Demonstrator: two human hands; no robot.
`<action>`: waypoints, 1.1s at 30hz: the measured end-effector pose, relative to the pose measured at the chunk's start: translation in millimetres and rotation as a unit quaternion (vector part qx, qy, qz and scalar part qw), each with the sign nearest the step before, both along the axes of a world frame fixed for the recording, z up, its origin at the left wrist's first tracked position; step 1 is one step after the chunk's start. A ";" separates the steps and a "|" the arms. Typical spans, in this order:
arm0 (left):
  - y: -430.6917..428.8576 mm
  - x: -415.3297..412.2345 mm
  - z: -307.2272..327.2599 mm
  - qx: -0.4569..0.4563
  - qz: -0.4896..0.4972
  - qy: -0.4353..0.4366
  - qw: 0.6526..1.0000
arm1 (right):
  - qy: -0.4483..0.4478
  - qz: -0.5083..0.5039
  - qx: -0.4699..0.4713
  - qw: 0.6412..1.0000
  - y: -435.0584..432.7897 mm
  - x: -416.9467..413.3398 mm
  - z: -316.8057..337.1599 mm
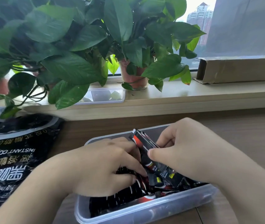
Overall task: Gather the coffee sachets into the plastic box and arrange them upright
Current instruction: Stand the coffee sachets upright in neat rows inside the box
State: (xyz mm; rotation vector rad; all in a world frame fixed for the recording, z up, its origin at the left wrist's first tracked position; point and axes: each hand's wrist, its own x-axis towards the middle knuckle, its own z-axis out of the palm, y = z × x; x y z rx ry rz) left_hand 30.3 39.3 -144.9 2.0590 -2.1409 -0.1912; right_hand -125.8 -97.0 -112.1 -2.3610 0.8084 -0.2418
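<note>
Over the plastic box (144,212) near me on the table (241,135), my right hand (185,152) pinches a tilted bunch of coffee sachets (144,143) between thumb and fingers, while my left hand (105,165) curls its fingers round more lying inside.

Black-and-red sachets (146,152), clear box (144,209)
</note>
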 end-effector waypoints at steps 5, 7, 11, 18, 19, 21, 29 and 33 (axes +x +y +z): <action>-1.3 1.2 -4.3 -0.007 0.018 0.002 1.000 | -0.003 0.030 -0.011 0.999 -1.7 2.1 -9.9; -2.2 0.9 -5.8 -0.013 0.029 0.000 0.999 | -0.013 0.050 0.015 0.999 -1.2 4.6 -10.7; -3.2 0.0 -4.5 0.001 0.032 0.004 0.999 | 0.027 0.075 0.024 0.997 -1.8 8.6 -18.3; -1.0 -4.8 4.4 0.034 0.037 0.009 0.999 | 0.127 0.075 -0.092 0.985 -2.0 9.1 -22.1; -0.9 -4.9 4.6 0.036 0.038 0.011 0.999 | 0.131 0.070 -0.100 0.984 -2.8 8.9 -22.0; -0.8 -4.4 4.6 0.035 0.036 0.011 0.999 | 0.132 0.063 -0.104 0.984 -4.1 8.7 -21.8; -0.9 -5.2 4.5 0.036 0.039 0.006 0.999 | 0.106 0.054 -0.082 0.990 -7.3 5.8 -17.0; -1.8 -6.3 6.0 0.033 0.040 -0.001 0.999 | 0.099 0.049 -0.084 0.990 -1.7 10.8 -18.0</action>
